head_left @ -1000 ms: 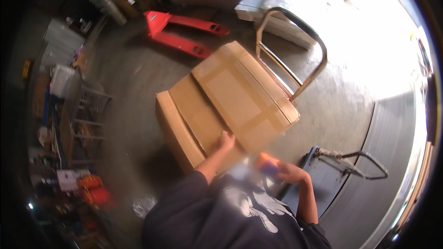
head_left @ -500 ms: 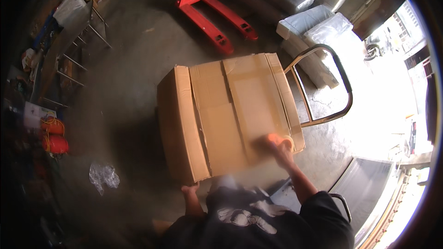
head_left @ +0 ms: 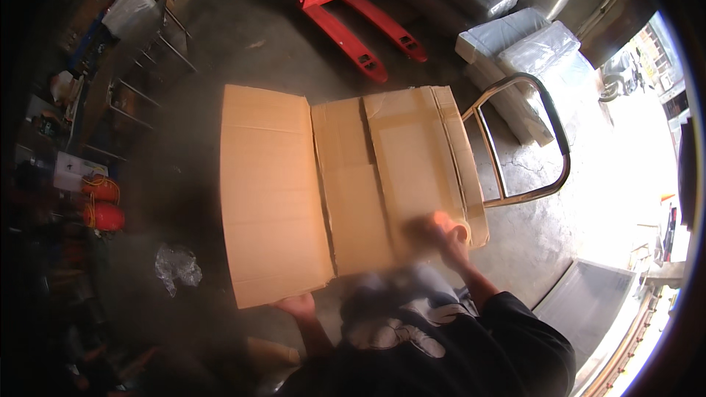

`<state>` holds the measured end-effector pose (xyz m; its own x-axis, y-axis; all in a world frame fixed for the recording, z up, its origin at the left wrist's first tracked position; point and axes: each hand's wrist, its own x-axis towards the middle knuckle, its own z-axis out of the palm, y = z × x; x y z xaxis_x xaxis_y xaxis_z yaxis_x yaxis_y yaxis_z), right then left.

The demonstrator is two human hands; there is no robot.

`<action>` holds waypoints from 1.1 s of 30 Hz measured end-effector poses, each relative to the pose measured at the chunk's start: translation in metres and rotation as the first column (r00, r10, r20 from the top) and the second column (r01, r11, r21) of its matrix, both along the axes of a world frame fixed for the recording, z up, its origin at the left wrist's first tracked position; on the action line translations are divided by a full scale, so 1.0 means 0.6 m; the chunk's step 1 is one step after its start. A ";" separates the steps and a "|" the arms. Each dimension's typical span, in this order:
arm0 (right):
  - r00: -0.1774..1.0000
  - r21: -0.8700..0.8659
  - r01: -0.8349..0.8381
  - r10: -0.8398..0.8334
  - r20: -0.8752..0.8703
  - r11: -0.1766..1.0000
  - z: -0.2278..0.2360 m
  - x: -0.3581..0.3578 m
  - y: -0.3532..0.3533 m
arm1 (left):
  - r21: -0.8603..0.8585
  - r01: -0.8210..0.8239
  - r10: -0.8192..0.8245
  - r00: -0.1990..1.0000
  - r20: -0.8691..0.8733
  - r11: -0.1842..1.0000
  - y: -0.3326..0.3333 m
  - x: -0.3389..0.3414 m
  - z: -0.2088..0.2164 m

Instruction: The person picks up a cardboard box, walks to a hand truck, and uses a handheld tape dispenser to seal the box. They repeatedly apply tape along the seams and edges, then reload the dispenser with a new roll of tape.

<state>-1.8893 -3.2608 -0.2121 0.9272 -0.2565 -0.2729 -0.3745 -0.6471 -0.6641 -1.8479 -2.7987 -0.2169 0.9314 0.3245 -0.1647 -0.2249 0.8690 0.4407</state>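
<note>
In front of me stands a large brown cardboard box point(head_left: 412, 169) with tape bands and seams across its top. Its left flap point(head_left: 272, 191) is swung outward. My left hand point(head_left: 296, 304) holds this flap at its near edge, fingers partly hidden beneath the cardboard. Over the near right part of the top, my right hand point(head_left: 453, 248) grips an orange tape dispenser point(head_left: 441, 220) carrying a tan roll. A blurry patch there hides the dispenser's front end.
A trolley's metal handle point(head_left: 566, 154) rises right of the box. Beyond lies a red pallet jack point(head_left: 346, 26), with plastic-wrapped bundles point(head_left: 540, 44) at the far right. Crumpled clear plastic point(head_left: 178, 268) and red-orange canisters point(head_left: 104, 215) are on the left. A grey panel point(head_left: 588, 301) lies near right.
The left flap has swung from steeply folded down to outward and nearly level, with my left hand moving left along with it. My right hand and the dispenser stay almost in place.
</note>
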 end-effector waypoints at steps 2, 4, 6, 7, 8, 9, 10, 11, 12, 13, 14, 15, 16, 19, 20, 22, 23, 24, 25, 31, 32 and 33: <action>0.979 -0.006 -0.076 0.075 0.189 0.997 -0.013 -0.008 -0.018 | 0.015 -0.035 0.036 0.995 -0.088 0.999 -0.043 -0.015 0.005; 0.955 -0.005 -0.076 0.074 0.287 0.997 -0.024 -0.019 -0.038 | 0.196 0.057 -0.048 0.997 -0.054 0.979 -0.080 -0.036 -0.002; 0.940 0.018 -0.055 0.045 0.339 0.998 -0.033 -0.035 -0.060 | 0.323 0.108 -0.083 0.992 -0.091 0.940 -0.115 -0.058 -0.009; 0.969 0.019 0.028 -0.032 0.245 0.999 -0.038 -0.044 -0.071 | 0.401 0.158 -0.113 0.985 -0.133 0.902 -0.136 -0.070 -0.009; 0.987 0.018 0.100 -0.101 0.126 0.995 -0.042 -0.055 -0.084 | 0.498 0.221 -0.146 0.972 -0.186 0.839 -0.160 -0.081 -0.008; 0.986 0.008 0.168 -0.168 0.004 0.986 -0.045 -0.066 -0.099 | 0.613 0.301 -0.179 0.951 -0.254 0.731 -0.186 -0.090 -0.005; 0.966 -0.011 0.230 -0.230 -0.115 0.973 -0.052 -0.071 -0.113 | 0.732 0.391 -0.212 0.920 -0.330 0.558 -0.216 -0.095 -0.004; 0.942 0.072 0.333 -0.328 -0.068 0.940 -0.054 -0.081 -0.126 | 0.825 0.457 -0.227 0.888 -0.400 0.333 -0.245 -0.094 -0.003; 0.941 0.056 0.337 -0.338 0.003 0.940 -0.060 -0.082 -0.140 | 0.865 0.497 -0.239 0.851 -0.469 0.071 -0.276 -0.089 -0.006; 0.936 0.040 0.344 -0.346 0.071 0.938 -0.063 -0.087 -0.156 | 0.844 0.501 -0.238 0.811 -0.535 -0.190 -0.308 -0.081 -0.013; 0.927 0.023 0.350 -0.350 0.137 0.937 -0.063 -0.092 -0.174 | 0.791 0.454 -0.224 0.791 -0.570 -0.409 -0.340 -0.072 -0.022; 0.929 -0.013 0.329 -0.321 0.187 0.944 -0.064 -0.089 -0.192 | 0.658 0.481 -0.186 0.709 -0.681 -0.579 -0.368 -0.064 -0.033; 0.933 0.131 0.335 -0.348 0.089 0.933 -0.061 -0.095 -0.211 | 0.520 0.465 -0.148 0.626 -0.765 -0.716 -0.395 -0.056 -0.045; 0.901 0.403 0.401 -0.434 -0.010 0.823 -0.047 -0.108 -0.265 | 0.328 0.436 -0.011 0.588 -0.808 -0.838 -0.444 -0.052 -0.072; 0.898 0.460 0.416 -0.433 -0.075 0.784 -0.043 -0.113 -0.276 | 0.353 0.409 -0.017 0.633 -0.774 -0.842 -0.456 -0.052 -0.080; 0.889 0.561 0.450 -0.411 -0.204 0.695 -0.039 -0.120 -0.290 | 0.323 0.415 0.008 0.624 -0.781 -0.851 -0.478 -0.055 -0.091; 0.873 0.617 0.454 -0.458 -0.165 0.643 -0.039 -0.125 -0.289 | 0.357 0.352 -0.041 0.660 -0.751 -0.865 -0.488 -0.058 -0.094; 0.850 0.671 0.455 -0.510 -0.131 0.585 -0.040 -0.130 -0.283 | 0.396 0.302 -0.095 0.680 -0.727 -0.867 -0.499 -0.061 -0.096; 0.844 0.732 0.422 -0.526 -0.102 0.535 -0.041 -0.133 -0.281 | 0.436 0.221 -0.150 0.727 -0.670 -0.872 -0.510 -0.063 -0.097; 0.812 0.736 0.495 -0.548 -0.202 0.463 -0.047 -0.158 -0.288 | 0.501 0.212 -0.137 0.809 -0.572 -0.839 -0.546 -0.070 -0.085; 0.831 0.762 0.478 -0.507 -0.231 0.436 -0.046 -0.163 -0.292 | 0.502 0.200 -0.151 0.805 -0.574 -0.841 -0.546 -0.069 -0.081; 0.848 0.783 0.457 -0.474 -0.239 0.423 -0.044 -0.169 -0.296 | 0.507 0.204 -0.167 0.787 -0.594 -0.838 -0.544 -0.066 -0.077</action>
<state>-1.9908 -3.4385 -0.2387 0.7425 -0.3366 -0.5792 -0.4340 0.4169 -0.7987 -1.8876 -3.1252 -0.2631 0.8952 -0.3422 -0.2855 -0.2564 -0.9194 0.2982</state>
